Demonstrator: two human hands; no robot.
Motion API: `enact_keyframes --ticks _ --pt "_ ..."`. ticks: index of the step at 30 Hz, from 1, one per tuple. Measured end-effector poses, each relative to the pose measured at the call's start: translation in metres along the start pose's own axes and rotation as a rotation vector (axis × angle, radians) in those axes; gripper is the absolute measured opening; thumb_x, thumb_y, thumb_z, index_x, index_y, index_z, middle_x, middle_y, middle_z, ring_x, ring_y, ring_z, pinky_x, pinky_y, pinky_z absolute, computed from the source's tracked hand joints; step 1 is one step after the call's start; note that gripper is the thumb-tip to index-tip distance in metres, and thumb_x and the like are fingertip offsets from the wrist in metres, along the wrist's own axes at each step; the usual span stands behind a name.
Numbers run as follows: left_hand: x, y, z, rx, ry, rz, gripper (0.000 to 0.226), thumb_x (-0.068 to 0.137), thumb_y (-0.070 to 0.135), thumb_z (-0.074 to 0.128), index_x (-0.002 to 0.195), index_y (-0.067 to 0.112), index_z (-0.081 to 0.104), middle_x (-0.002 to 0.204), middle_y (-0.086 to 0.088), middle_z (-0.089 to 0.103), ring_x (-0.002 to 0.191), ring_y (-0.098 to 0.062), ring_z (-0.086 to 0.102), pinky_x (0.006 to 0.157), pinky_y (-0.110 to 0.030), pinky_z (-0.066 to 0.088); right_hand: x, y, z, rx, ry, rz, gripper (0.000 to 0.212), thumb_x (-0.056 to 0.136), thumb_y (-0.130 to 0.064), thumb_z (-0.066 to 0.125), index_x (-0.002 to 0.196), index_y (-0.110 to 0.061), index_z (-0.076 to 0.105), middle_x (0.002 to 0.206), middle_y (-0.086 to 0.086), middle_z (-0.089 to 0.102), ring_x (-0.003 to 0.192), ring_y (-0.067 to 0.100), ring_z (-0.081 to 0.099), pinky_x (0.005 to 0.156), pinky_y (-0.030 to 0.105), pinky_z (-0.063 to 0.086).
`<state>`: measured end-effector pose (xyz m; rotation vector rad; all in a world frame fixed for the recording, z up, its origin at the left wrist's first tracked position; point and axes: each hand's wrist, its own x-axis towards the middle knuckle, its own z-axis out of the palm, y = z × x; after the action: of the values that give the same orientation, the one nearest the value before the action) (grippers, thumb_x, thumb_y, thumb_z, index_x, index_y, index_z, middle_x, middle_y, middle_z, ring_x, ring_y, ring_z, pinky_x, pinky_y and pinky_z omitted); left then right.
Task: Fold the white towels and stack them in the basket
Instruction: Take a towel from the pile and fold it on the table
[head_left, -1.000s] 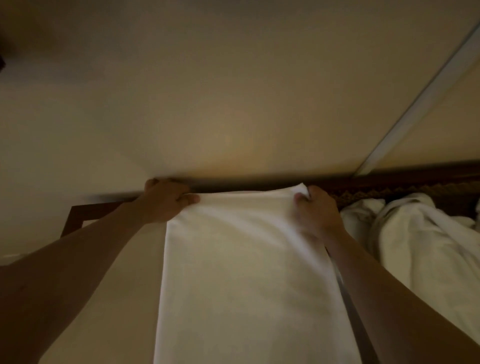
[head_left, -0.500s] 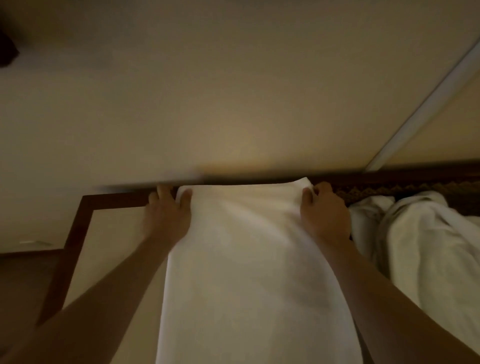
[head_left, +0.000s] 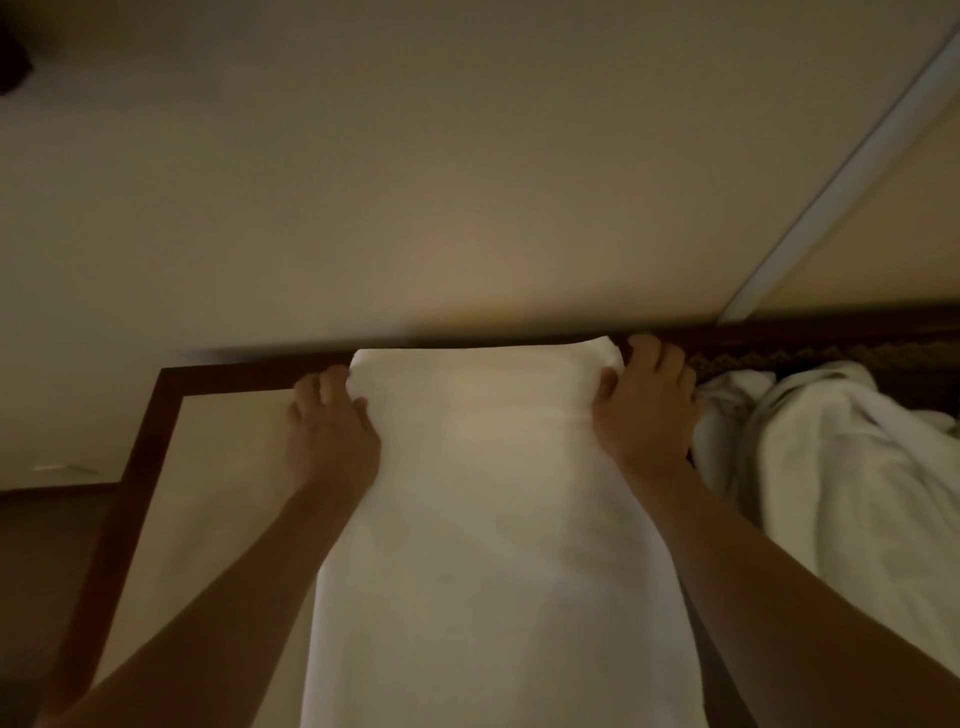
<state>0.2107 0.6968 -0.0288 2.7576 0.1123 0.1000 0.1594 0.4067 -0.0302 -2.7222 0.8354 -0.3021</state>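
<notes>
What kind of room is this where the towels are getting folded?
Probably a bedroom or hotel room, though it is dim. A dark wooden frame borders a pale surface, a plain wall stands behind, and a white towel lies flat beside a rumpled pile of white linen.

From my remote seat this reads as a dim hotel room or bedroom. The light is warm and low. A plain cream wall (head_left: 415, 182) fills the upper part of my view, and a pale strip of trim (head_left: 852, 171) runs diagonally across its right side. Below it sits a desk (head_left: 150, 421) with a dark wooden frame around a pale inset top, pushed against the wall. White linen dominates: one long white towel (head_left: 478, 519) lies spread along the desk, and a rumpled heap of white towels (head_left: 841, 467) sits just right of it. Behind the heap I see a dark band with a woven pattern (head_left: 753, 358).
</notes>
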Motion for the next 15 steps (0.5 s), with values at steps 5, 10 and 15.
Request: enact_keyframes --ticks 5,10,15 --pt "-0.016 0.017 0.019 0.265 -0.276 0.467 0.067 0.098 0.067 0.013 0.158 0.039 0.014 0.169 0.004 0.002 0.156 -0.023 0.004 0.123 -0.054 0.011 -0.014 0.007 0.004 -0.169 -0.367 -0.347 0.067 0.099 -0.066 0.017 0.158 -0.038 0.006 0.169 -0.011 -0.004 0.155 0.029 -0.003 0.116 0.07 0.003" --pt "0.004 -0.021 0.017 0.325 -0.337 0.207 0.069 0.099 0.066 0.007 0.16 0.037 -0.006 0.168 0.01 -0.013 0.156 -0.023 -0.008 0.121 -0.062 0.002 -0.002 0.024 0.007 -0.233 -0.419 -0.24 0.069 0.098 -0.067 0.005 0.159 -0.037 -0.004 0.165 -0.022 -0.017 0.153 0.033 -0.015 0.112 0.075 -0.009" --pt "-0.021 -0.013 -0.007 0.35 -0.28 0.073 0.065 0.105 0.05 0.022 0.162 0.022 0.006 0.169 -0.002 -0.009 0.154 -0.035 -0.005 0.121 -0.064 0.001 -0.034 0.007 -0.007 -0.263 -0.332 -0.195 0.071 0.1 -0.06 0.009 0.161 -0.024 -0.001 0.167 -0.006 -0.018 0.153 0.034 -0.019 0.113 0.074 -0.006"
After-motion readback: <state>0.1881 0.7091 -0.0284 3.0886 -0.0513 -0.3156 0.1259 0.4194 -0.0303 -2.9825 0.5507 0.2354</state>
